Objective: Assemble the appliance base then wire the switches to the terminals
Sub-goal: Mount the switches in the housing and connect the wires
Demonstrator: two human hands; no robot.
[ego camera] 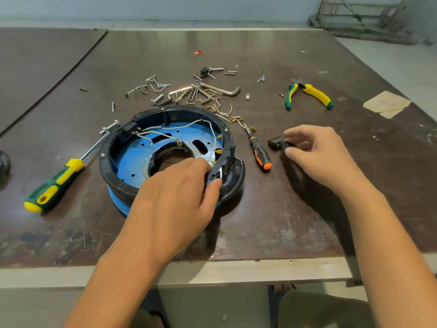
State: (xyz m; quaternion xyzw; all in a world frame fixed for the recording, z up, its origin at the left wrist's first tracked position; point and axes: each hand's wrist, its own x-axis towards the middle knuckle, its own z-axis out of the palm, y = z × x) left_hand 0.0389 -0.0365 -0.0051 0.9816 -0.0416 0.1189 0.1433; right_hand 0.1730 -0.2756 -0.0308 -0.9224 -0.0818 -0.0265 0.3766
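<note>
Base: we log 1 round appliance base [132,159], black rim over a blue floor, lying open side up near the middle of the tabletop [272,221].
Wires: pale leads [189,125] with brass ends run across the blue floor to the right inner wall.
Left hand: our left hand [175,197] rests on the base's right edge, thumb and fingers closed on the black bracket [223,165] there.
Right hand: our right hand [314,152] sits right of the base, fingertips pinched on a small black switch [276,142] that touches the tabletop.
Small screwdriver: 1, orange and black [260,153], between the base and the switch.
Large screwdriver: 1, green and yellow [54,185], left of the base, its shaft passing behind the rim.
Pliers: 1 pair, green and yellow [307,94], far right.
Loose hardware: screws, hex keys and spare leads [201,92] scattered behind the base.
</note>
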